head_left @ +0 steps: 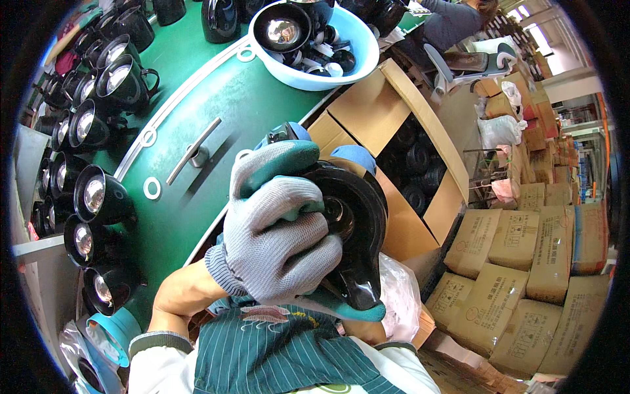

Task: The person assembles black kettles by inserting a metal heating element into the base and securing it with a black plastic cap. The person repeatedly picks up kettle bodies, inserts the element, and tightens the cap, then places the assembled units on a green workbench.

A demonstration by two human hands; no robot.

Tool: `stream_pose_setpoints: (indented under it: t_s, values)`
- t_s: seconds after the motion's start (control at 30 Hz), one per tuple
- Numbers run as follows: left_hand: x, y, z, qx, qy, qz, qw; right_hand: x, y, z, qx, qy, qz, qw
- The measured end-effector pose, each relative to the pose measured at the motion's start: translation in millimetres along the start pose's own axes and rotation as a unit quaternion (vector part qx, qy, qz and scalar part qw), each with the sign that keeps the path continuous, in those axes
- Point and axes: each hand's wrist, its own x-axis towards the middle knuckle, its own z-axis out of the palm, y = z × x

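Observation:
A glossy black jug body (367, 223) with a wide pouring lip is tilted close in front of me, its opening facing up and a shiny round part inside. My left hand (279, 230), in a grey knit glove with a teal palm, is closed over the left side of that opening. Whatever its curled fingers pinch is hidden. My right hand (357, 311) is mostly covered by the jug; a teal gloved edge shows beneath the lip, supporting it. Beyond my left fingers, a small black piece (283, 133) appears beside blue material.
Several black jugs (98, 194) stand along the green table (216, 92) at left. A metal T-shaped bar fixture (194, 152) rises from it. A light-blue basin (295, 80) holds black parts. An open carton (453, 177) stands at right, near stacked cartons (492, 299). Another person (453, 26) sits far right.

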Motion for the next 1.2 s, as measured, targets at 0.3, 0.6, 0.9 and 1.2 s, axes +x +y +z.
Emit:
stream_pose_setpoints:
  t_s: [0.3, 0.6, 0.9, 1.2]
  values:
    - [-98, -54, 10, 0.026, 0.145, -0.326, 0.934, 121, -21, 29, 0.237, -0.041, 0.022, 0.971]
    - [-254, -185, 19, 0.252, -0.151, -0.495, 0.818, 111, -3, 103, -0.599, -0.165, -0.260, 0.739]
    - [-75, -86, 28, -0.187, -0.266, -0.322, 0.889, 100, 42, 100, -0.098, 0.093, -0.021, 0.991]
    - [-30, 21, 49, 0.183, -0.409, -0.338, 0.828, 184, 52, 67, 0.019, -0.162, 0.093, 0.982]
